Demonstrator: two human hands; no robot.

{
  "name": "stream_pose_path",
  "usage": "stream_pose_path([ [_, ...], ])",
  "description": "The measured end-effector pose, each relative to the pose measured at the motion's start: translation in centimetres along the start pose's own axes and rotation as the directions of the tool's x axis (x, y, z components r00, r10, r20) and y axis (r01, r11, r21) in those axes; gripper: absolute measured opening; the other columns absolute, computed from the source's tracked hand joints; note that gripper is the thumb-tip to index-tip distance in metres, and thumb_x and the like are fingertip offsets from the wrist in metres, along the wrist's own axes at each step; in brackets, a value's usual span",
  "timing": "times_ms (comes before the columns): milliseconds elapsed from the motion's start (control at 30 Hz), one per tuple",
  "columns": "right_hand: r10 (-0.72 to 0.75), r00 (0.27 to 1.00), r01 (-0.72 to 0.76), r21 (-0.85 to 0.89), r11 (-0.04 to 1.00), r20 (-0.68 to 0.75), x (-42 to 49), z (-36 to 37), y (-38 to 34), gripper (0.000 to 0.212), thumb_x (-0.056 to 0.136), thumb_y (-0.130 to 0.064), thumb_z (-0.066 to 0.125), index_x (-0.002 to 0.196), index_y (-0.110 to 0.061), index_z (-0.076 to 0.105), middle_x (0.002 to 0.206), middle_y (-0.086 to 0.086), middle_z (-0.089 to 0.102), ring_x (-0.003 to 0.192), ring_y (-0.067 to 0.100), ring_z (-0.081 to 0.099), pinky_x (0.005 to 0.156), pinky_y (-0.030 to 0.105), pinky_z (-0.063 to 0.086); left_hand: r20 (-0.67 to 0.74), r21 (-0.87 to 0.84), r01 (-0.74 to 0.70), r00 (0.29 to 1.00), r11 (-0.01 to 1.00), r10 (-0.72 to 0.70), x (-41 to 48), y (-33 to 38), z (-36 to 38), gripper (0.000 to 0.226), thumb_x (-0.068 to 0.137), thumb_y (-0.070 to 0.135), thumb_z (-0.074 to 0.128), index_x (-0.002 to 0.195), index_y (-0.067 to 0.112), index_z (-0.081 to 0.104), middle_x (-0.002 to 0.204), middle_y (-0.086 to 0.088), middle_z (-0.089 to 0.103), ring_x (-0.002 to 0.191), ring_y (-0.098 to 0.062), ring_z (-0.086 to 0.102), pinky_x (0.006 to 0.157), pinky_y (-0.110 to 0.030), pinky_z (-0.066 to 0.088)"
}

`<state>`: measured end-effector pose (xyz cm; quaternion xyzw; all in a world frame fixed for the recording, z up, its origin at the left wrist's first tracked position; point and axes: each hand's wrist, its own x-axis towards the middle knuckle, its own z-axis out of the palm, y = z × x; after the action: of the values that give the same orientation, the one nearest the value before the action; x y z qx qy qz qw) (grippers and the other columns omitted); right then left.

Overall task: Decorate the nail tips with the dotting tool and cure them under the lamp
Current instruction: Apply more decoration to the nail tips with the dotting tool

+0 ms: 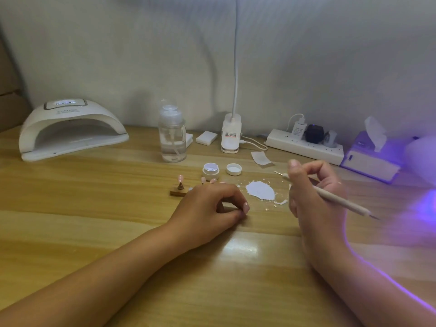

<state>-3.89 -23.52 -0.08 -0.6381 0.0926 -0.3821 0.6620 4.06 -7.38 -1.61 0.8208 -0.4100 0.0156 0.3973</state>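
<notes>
Head view: two bare hands at a wooden tabletop [94, 232], mid nail-art work.

Right hand [316, 194] has its fingers closed around the dotting tool [330, 197], ball end pointing toward the back edge. Left hand [212, 206] rests curled, fingers loosely clenched on nothing I can see, just in front of the nail tips [180, 178] on their stand. Curing lamp [70, 131] sits at the back left corner.

Pink nail tips [180, 178] sit upright on a little wooden stand; beige dotting tool [330, 195] angled; white dome lamp [70, 131] far left.
</notes>
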Motion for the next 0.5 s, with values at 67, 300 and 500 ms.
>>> stream_pose_path([
  [67, 0.015, 1.0, -0.018, -0.087, 0.996, -0.026, 0.7, -0.6, 0.3, 0.027, 0.089, -0.04, 0.071, 0.075, -0.026, 0.052, 0.046, -0.01, 0.046, 0.04, 0.004, 0.037, 0.04, 0.015, 0.031, -0.006, 0.004, 0.003, 1.0, 1.0, -0.003, 0.0, -0.1, 0.1, 0.028, 0.083, 0.018, 0.074, 0.075, 0.042, 0.062, 0.081, 0.031, 0.066, 0.058, -0.002, 0.058, 0.081, 0.01, 0.018],
  [300, 0.119, 0.991, -0.081, -0.421, 0.903, 0.066, 1.8, -1.8, 1.9, 0.014, 0.095, -0.029, 0.058, 0.085, -0.02, 0.057, 0.063, -0.001, 0.072, 0.04, 0.009, 0.053, 0.045, 0.02, 0.037, 0.008, 0.004, 0.019, 1.0, 1.0, -0.019, -0.1, -0.1, 0.1, 0.025, 0.084, 0.019, 0.072, 0.076, 0.041, 0.063, 0.083, 0.031, 0.066, 0.059, -0.003, 0.058, 0.086, -0.015, 0.039],
  [500, 0.21, 0.973, -0.124, -0.547, 0.828, 0.096, 1.4, -1.8, 2.1, 0.024, 0.087, -0.035, 0.067, 0.084, -0.014, 0.056, 0.069, -0.01, 0.074, 0.064, 0.001, 0.068, 0.067, 0.034, 0.049, 0.012, -0.008, 0.006, 1.0, 1.0, -0.006, -0.1, -0.1, 0.1, 0.026, 0.085, 0.021, 0.072, 0.076, 0.043, 0.061, 0.087, 0.027, 0.068, 0.059, -0.001, 0.057, 0.079, -0.025, 0.046],
])
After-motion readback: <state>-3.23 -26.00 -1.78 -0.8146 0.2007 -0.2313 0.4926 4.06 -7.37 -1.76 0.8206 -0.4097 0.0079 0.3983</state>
